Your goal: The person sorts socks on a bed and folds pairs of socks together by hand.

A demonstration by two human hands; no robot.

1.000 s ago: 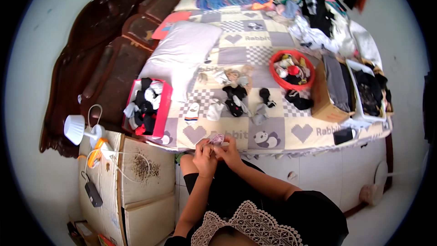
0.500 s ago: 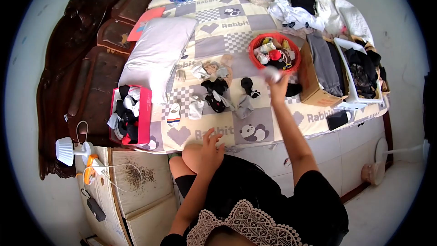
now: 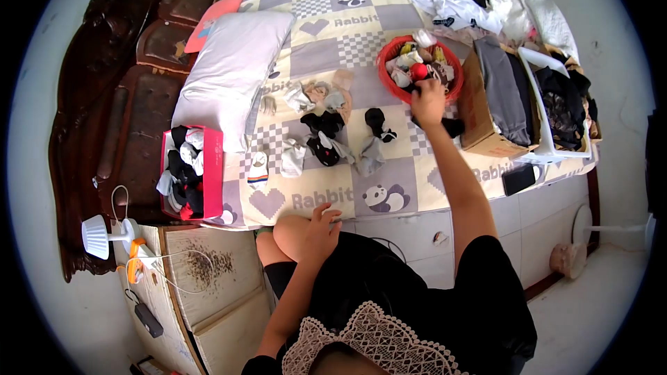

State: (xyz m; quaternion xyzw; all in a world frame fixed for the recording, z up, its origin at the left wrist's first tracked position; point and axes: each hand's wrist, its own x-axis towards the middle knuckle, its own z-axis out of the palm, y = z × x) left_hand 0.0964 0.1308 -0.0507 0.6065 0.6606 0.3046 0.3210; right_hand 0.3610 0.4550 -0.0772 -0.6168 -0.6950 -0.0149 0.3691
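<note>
My right hand (image 3: pixel 428 101) reaches to the front rim of a red basket (image 3: pixel 458 87) full of socks and small clothes. Its fingers are bent over dark cloth; whether they grip it is too small to tell. A white bundle (image 3: pixel 424 38) lies at the basket's back edge. Over my lap, my left hand (image 3: pixel 324 230) hangs with its fingers apart and holds nothing. Several socks lie on the patterned bed sheet, among them a white striped sock (image 3: pixel 258 170), a grey sock (image 3: pixel 372 156) and a black sock (image 3: pixel 375 121).
A pink box (image 3: pixel 215 177) of socks stands at the left, beside a pillow (image 3: pixel 236 62). Right of the basket are a cardboard box (image 3: pixel 479 121) and a white bin (image 3: pixel 545 142) with clothes. A phone (image 3: pixel 520 180) lies on the bed's front edge.
My right hand has moved from just below the basket up to its front rim. The white bundle that was at my hand is now at the basket's back edge. My left hand stays over my lap.
</note>
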